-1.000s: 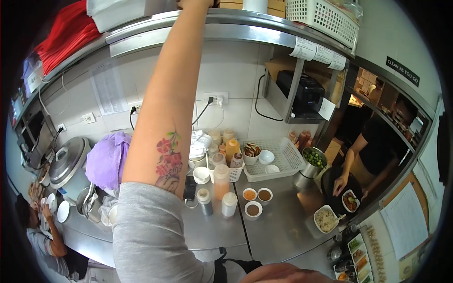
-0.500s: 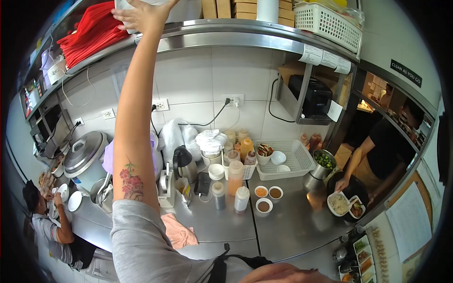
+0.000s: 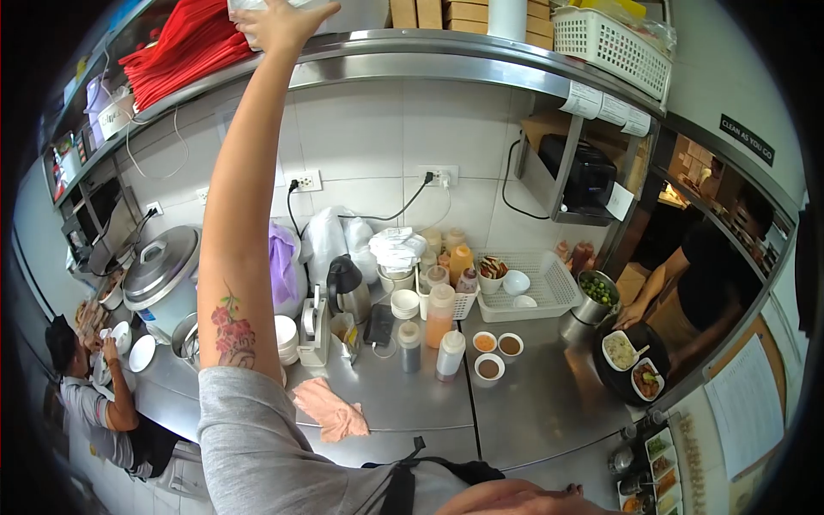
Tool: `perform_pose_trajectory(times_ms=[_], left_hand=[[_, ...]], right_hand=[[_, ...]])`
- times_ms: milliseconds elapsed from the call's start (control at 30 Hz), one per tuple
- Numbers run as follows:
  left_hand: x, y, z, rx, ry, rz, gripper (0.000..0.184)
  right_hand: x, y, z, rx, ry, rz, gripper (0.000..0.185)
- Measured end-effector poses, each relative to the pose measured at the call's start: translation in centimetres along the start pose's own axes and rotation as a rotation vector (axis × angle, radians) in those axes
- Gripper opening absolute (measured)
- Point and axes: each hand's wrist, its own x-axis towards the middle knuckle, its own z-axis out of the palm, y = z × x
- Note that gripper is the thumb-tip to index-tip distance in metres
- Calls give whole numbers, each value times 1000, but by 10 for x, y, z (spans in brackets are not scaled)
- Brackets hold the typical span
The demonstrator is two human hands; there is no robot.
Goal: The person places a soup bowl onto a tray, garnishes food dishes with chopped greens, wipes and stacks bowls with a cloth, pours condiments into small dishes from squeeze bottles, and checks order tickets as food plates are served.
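My left hand (image 3: 283, 24) is raised at the top of the view, its thumb stretched to the right and its fingers spread. The fingers rest against a white, partly see-through item (image 3: 245, 5) on the upper metal shelf (image 3: 378, 50); its kind is cut off by the frame edge. Close by on the left lies a stack of folded red cloth or bags (image 3: 184, 56). My right hand is out of view. Below my arm, on the steel counter (image 3: 549, 412), stand squeeze bottles (image 3: 450, 354), small sauce cups (image 3: 489, 368) and a crumpled peach cloth (image 3: 330, 409).
At the right opening, a person (image 3: 712, 266) has a hand by a black round tray (image 3: 614, 378) holding a rice bowl (image 3: 622, 350) and a meat bowl (image 3: 645, 379). Another person (image 3: 103, 390) works at far left. A large lidded pot (image 3: 161, 275) and white basket (image 3: 528, 287) stand on the counter.
The view has shifted slightly, with the counter items appearing further right. My left hand stays at the shelf. The person at the opening has let go of the rice bowl, now on the tray.
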Motion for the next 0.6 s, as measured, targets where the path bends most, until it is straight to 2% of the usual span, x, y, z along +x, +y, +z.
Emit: perform_pose_trajectory(times_ms=[67,100,167,200,267,300,400,433,500,600], left_hand=[[-2,-4,-10,-88,-42,37,129],[-3,-4,-15,-76,-2,-16,129],[-3,0,-21,-66,82,-121,130],[1,0,-19,-2,23,-99,135],[14,-12,-6,126,-96,-53,149],[20,-17,6,-19,-119,-10,157],[13,-5,3,-84,-195,-8,158],[6,1,8,19,-73,-11,146],[-10,20,3,-23,-2,-69,134],[-21,30,-10,-61,11,-98,129]], right_hand=[[16,23,18,-380,585,-503,33],[23,31,26,-569,883,-749,33],[7,11,13,-177,275,-222,35],[-1,-2,2,23,-30,40,35],[-4,-11,-10,36,-40,58,36],[-3,-14,-11,42,-47,67,36],[22,31,24,-466,854,-763,36],[21,32,28,-472,853,-749,36],[22,30,25,-484,851,-733,35],[0,4,5,47,-35,39,35]])
